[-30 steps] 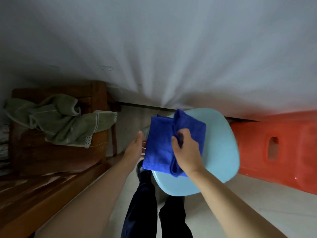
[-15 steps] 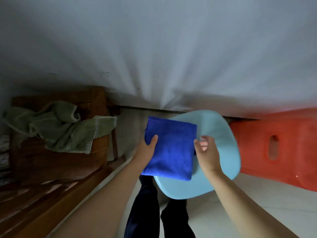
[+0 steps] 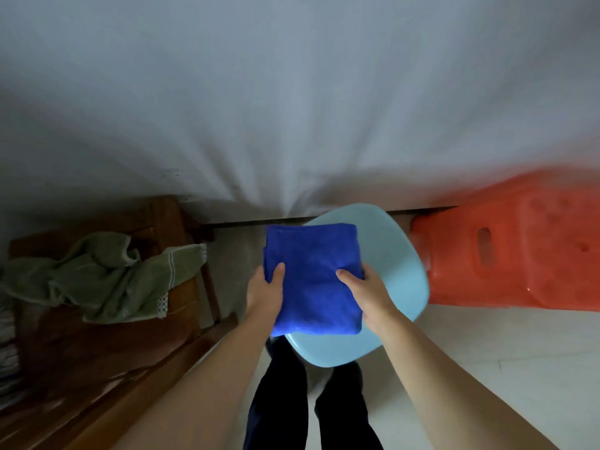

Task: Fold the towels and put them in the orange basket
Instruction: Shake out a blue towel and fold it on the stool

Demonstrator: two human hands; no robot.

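From the head camera, a blue towel [image 3: 311,277] is folded into a thick, neat block. It sits over the left part of a pale blue seat [image 3: 389,254], and its left side sticks out past the seat's rim.

The left hand [image 3: 264,293] holds the towel's left edge. The thumb lies on top of the cloth and the fingers are hidden under it. The right hand [image 3: 367,290] holds the right edge the same way, thumb on top. Its fingers curl round the side, and most of them are out of sight behind the towel. Both arms reach in from the bottom of the picture and get cut off there.

The basket [image 3: 519,248] is orange and stands just right of the seat. It has a slot handle in its side. It looks blurry, its right end runs off the picture, and I cannot see inside it.

A green towel [image 3: 100,277] lies crumpled on a brown wooden chair [image 3: 168,219] at the left, well apart from the blue one. The chair's left side is dark and hard to make out.

Dark trouser legs [image 3: 279,394] show below the seat. The seat hides its own legs. A white wall [image 3: 292,108] fills the top, smeared and blurry.
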